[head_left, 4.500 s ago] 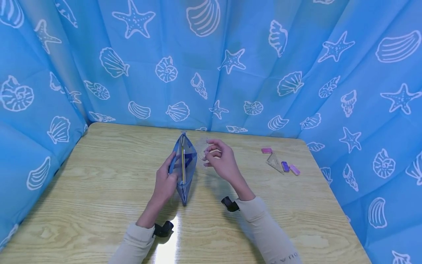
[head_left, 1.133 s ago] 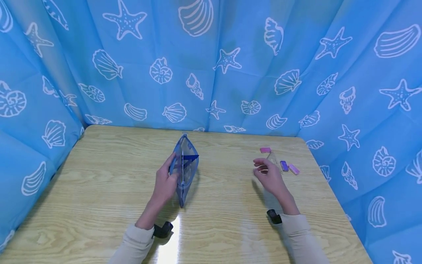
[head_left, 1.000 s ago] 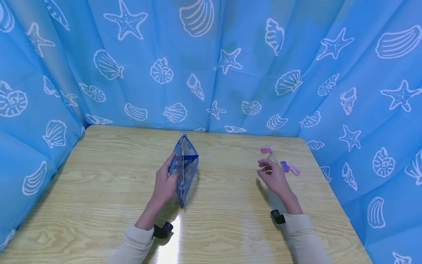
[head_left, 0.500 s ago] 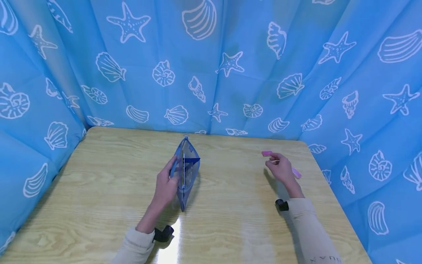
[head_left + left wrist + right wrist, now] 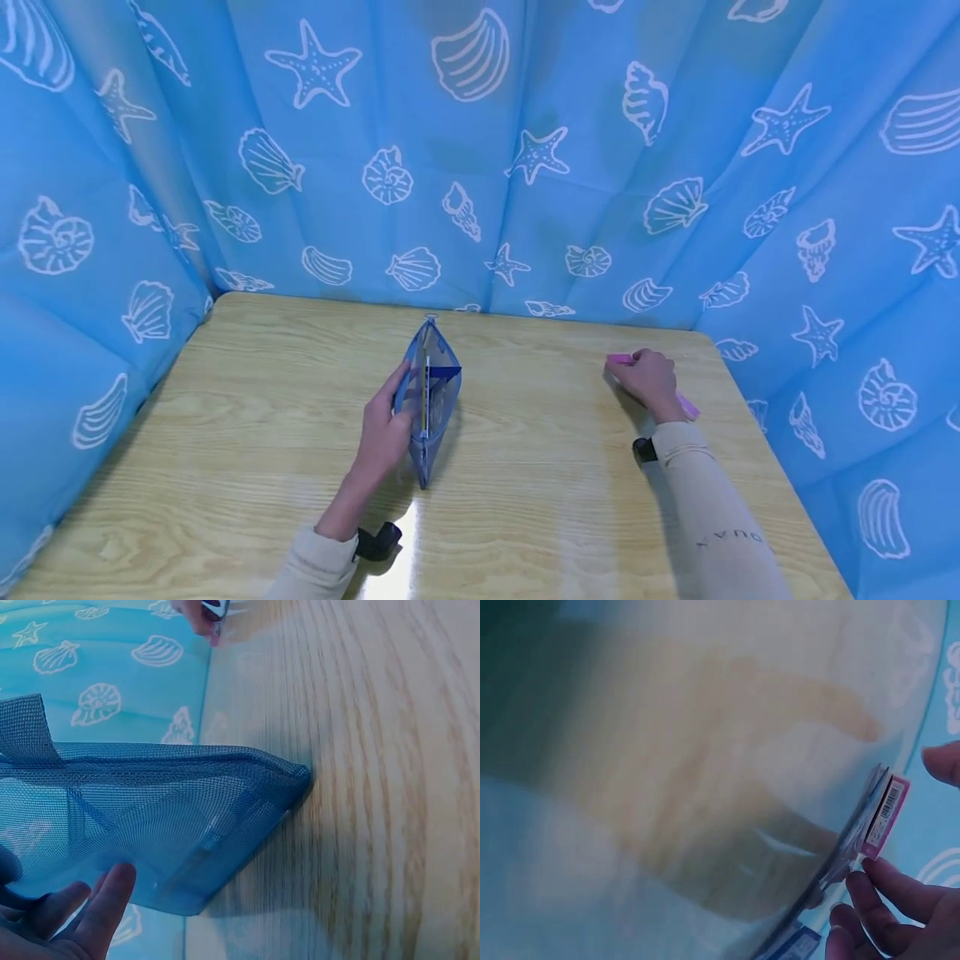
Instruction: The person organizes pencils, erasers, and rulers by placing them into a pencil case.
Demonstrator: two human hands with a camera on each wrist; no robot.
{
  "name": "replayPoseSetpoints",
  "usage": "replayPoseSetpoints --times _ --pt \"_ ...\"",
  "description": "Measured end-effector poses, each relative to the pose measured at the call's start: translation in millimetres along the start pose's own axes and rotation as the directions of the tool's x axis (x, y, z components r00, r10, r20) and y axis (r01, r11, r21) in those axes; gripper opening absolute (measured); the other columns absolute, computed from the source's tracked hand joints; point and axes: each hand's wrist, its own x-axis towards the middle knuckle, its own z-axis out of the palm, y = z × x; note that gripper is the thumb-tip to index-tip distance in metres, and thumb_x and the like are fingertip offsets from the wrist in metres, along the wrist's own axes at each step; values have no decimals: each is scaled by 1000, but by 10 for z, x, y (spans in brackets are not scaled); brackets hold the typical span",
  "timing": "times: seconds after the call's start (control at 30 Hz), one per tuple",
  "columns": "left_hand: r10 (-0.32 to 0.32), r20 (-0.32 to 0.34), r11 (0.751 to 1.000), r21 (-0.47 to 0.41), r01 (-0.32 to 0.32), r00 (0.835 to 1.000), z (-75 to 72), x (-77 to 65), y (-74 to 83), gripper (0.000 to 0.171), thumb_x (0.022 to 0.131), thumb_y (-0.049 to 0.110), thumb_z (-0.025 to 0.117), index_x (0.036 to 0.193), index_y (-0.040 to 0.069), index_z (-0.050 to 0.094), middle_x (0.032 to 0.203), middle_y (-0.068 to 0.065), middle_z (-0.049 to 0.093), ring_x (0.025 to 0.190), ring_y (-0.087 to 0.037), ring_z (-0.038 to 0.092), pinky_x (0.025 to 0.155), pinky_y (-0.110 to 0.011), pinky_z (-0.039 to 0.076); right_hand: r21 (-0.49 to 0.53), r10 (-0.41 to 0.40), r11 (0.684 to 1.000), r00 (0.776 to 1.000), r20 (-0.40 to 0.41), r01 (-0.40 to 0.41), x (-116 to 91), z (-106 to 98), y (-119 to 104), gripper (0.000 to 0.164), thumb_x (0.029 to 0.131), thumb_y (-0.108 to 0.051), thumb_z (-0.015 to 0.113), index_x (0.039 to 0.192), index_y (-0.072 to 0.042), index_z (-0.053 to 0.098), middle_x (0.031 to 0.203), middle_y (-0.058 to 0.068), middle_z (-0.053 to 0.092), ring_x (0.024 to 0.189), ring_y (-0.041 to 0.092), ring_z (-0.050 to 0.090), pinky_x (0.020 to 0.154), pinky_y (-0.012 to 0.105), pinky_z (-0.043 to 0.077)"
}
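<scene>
A blue mesh zip pouch [image 5: 446, 400] stands on the table with its mouth spread apart. My left hand [image 5: 384, 427] grips its left wall; in the left wrist view the fingers [image 5: 112, 900] lie along the mesh [image 5: 165, 832]. A thin yellow and white strip shows inside the pouch. At the right my right hand [image 5: 649, 382] is low over the table. In the right wrist view its fingertips [image 5: 866, 870] are at a clear set square [image 5: 855, 832] and a pink boxed eraser [image 5: 887, 817], the thumb well apart. A blue-purple eraser [image 5: 796, 945] lies close by.
Another pink eraser [image 5: 687, 406] lies just right of the right wrist. The wooden table [image 5: 225, 433] meets a blue shell-print curtain [image 5: 480, 167] at the back and on both sides. Each wrist wears a black camera.
My right hand has moved from beside the pouch, where a clear round piece was at its fingers, rightward to the set square and erasers. The left hand keeps holding the pouch.
</scene>
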Motion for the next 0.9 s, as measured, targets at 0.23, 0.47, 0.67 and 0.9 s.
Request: replayPoseSetpoints --times 0.23,0.47,0.67,0.9 --pt "0 -12 1000 7 0 1000 -2 -21 15 76 80 -4 49 155 3 40 151 -17 52 142 -38 44 113 -56 37 8 22 1000 1000 2 -22 -16 -32 -29 71 89 -46 67 123 15 61 123 36 61 113 53 55 95 60 47" --pt "18 -2 1000 15 -18 1000 -16 -15 -2 73 82 -5 48 155 0 39 149 -17 55 143 -36 44 117 -53 34 43 -9 999 1000 25 8 -4 -16 2 63 89 -43 72 117 12 64 118 32 64 109 49 58 90 56 50" --pt "16 5 1000 7 -16 1000 -24 -32 -5 74 82 -5 48 155 1 38 150 -16 54 144 -35 42 117 -53 34 91 -45 995 998 38 41 9 1 0 52 88 -37 72 112 9 67 111 28 68 99 37 62 84 46 53" --pt "11 3 1000 -9 -11 1000 -31 -15 -20 75 83 -5 48 156 2 37 150 -15 54 144 -35 43 112 -53 38 210 -92 975 991 93 70 23 -6 -62 46 90 -30 74 117 6 66 113 24 67 97 29 60 81 35 49"
